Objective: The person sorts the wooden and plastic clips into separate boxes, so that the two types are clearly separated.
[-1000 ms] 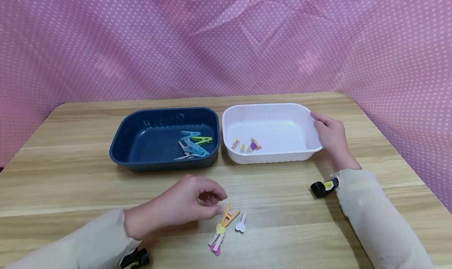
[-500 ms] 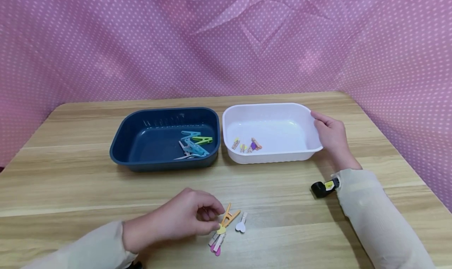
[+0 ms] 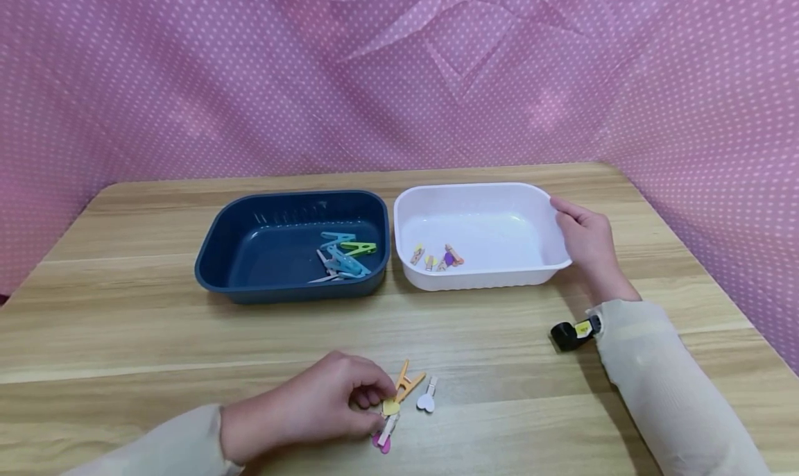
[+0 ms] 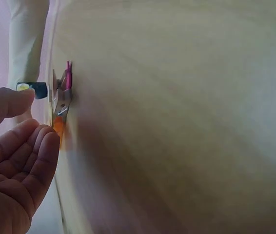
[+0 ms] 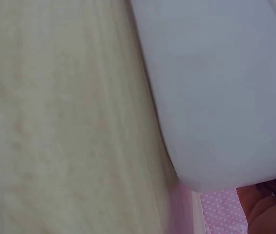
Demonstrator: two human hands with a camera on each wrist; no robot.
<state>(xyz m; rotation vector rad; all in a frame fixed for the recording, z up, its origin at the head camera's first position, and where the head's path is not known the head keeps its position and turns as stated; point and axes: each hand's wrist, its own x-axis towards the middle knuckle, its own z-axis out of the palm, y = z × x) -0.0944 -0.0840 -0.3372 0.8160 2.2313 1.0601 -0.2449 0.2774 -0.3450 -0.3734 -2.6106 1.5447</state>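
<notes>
My left hand (image 3: 324,403) is at the left of a small pile of clothespins, its thumb and bent fingers apart. In the left wrist view nothing sits between thumb and fingertips. The pile has an orange plastic clothespin (image 3: 409,387), a mini wooden clothespin with a yellow heart (image 3: 390,407) and wooden ones with pink ends (image 3: 384,443). Just right of it lies a mini clothespin with a white heart (image 3: 426,402). My right hand (image 3: 585,243) grips the right end of a white plastic basin (image 3: 480,279), thumb at the rim; its fingers are partly hidden.
Several mini wooden clothespins (image 3: 454,255) lie in the white basin's near left corner. A dark blue basin (image 3: 293,293) stands beside it on the left, with blue, green and pale plastic clothespins (image 3: 347,262) inside. A pink dotted cloth (image 3: 399,80) hangs behind the wooden table.
My left hand has come down toward the near edge, from beside the orange clothespin's handles to beside the yellow heart. The right hand stays on the white basin.
</notes>
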